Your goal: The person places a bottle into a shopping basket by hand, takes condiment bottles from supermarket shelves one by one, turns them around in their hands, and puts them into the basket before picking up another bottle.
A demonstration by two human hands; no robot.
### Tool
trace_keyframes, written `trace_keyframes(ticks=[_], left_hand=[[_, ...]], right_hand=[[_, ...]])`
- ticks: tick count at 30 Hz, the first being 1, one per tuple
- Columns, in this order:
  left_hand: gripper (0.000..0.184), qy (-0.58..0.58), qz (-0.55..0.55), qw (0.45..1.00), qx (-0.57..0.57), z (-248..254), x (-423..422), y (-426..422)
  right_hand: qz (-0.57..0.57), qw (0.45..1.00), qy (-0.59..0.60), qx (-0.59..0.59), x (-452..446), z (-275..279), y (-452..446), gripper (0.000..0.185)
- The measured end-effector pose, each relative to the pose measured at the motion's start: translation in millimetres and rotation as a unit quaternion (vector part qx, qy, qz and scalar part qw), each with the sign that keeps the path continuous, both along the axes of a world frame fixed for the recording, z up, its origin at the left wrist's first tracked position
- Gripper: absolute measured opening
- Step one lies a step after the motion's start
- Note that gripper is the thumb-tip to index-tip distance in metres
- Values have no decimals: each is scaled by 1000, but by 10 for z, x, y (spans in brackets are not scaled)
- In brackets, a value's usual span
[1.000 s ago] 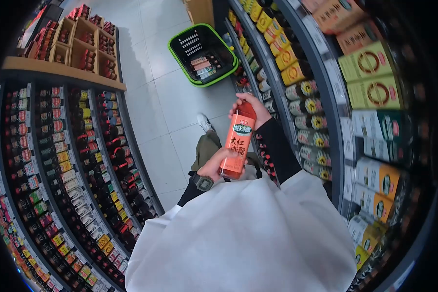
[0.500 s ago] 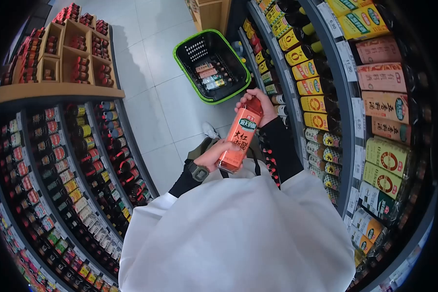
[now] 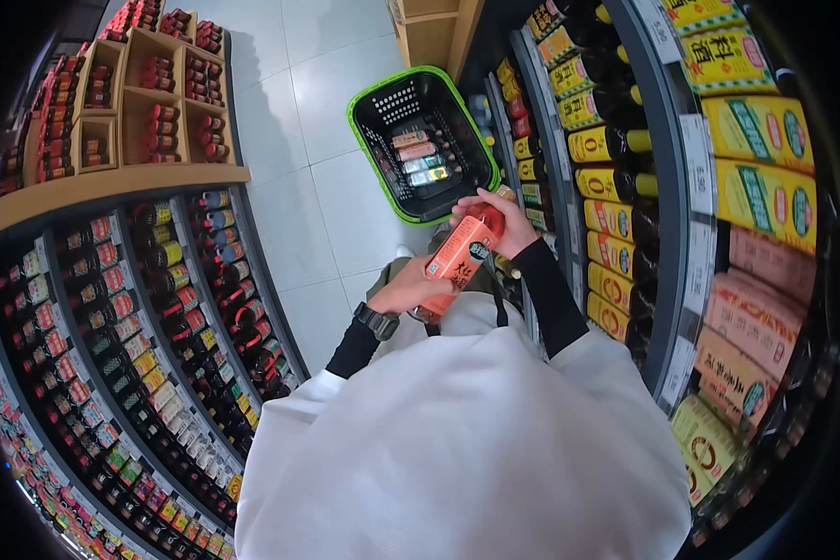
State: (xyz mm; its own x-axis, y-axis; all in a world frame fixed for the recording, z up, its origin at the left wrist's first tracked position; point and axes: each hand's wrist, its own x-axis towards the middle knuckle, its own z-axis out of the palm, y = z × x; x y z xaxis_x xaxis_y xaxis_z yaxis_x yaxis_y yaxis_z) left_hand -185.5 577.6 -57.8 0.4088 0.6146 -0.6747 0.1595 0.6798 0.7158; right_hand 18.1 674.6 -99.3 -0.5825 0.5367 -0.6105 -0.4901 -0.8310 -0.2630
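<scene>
A bottle of red vinegar (image 3: 456, 265) with an orange-red label is held at a slant in front of my body, its neck end pointing away from me. My left hand (image 3: 405, 287), below a dark wristwatch, is wrapped round the lower part of the bottle. Around the upper end my right hand (image 3: 508, 230) is closed, with its fingers partly hidden. Beyond the bottle, a black shopping basket (image 3: 369, 165) with a green rim stands on the floor. Several labelled bottles (image 3: 418, 151) lie inside it.
On the right, a shelf holds rows of yellow-labelled bottles (image 3: 758, 131) above price tags (image 3: 700, 163). Jars and bottles (image 3: 112, 322) fill sloping shelves on the left. A wooden display (image 3: 149, 175) stands beyond them. Pale floor tiles (image 3: 331, 201) run between.
The bottle has turned in my hands, so a side panel of its label now shows. The view has shifted along the right shelf, and the basket sits slightly lower and further right in view.
</scene>
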Motion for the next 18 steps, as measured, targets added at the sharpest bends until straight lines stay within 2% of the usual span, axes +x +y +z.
trace_keyframes(ticks=[1,5,8,9,12,14,16,18], left_hand=[[43,35,-17,999,32,-59,-33,81],[47,-46,-50,997,-21,-232,-143,375],[53,-97,-2,995,-8,-388,-327,513],[59,-129,38,990,-52,-400,-423,534],[59,-189,170,966,-38,-409,-523,608],[51,-152,226,962,-4,-671,-529,564],[40,-107,300,947,33,-636,-369,679],[34,-60,362,927,81,-912,-208,712]], right_hand=[[-1,1000,13,0,4,-139,49,29],[-61,998,-23,-15,-17,-443,143,27],[-120,992,-30,-23,-67,-480,199,23],[-132,991,-21,-23,-44,-503,213,21],[-204,974,-43,-93,52,-796,153,22],[-241,963,-65,-106,47,-832,87,23],[-280,947,-88,-128,20,-830,95,23],[-312,931,-102,-163,-63,-786,79,23]])
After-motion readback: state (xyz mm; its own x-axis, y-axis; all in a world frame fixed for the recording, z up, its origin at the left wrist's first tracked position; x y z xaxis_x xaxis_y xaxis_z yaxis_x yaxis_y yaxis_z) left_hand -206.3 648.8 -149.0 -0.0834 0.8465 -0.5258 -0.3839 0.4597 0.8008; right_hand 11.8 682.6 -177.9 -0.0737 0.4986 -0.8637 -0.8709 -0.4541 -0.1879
